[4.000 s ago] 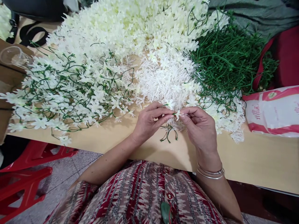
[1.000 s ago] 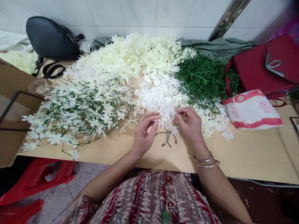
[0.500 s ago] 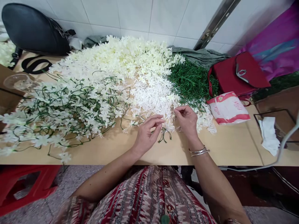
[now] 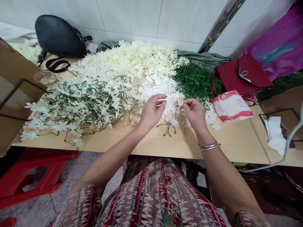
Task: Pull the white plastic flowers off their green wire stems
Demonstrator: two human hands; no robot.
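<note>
My left hand hovers at the front of a pile of thin white pieces, its thumb and fingers apart with nothing visible between them. To its right, my right hand has thumb and forefinger pinched together; whatever is in the pinch is too small to make out. On the table just below and between the hands lie several short green stems. Cream artificial blossoms are heaped behind the white pieces. A tangle of white flowers on green stems spreads to the left.
Behind my right hand are a heap of green stems, a red bag and a white-and-pink packet. A black backpack and a plastic cup stand at the left, near a cardboard box. A cable crosses the right edge.
The view has swung left, showing more of the box. My left hand has moved farther over the white pieces, its fingers still apart. My right hand keeps its pinch.
</note>
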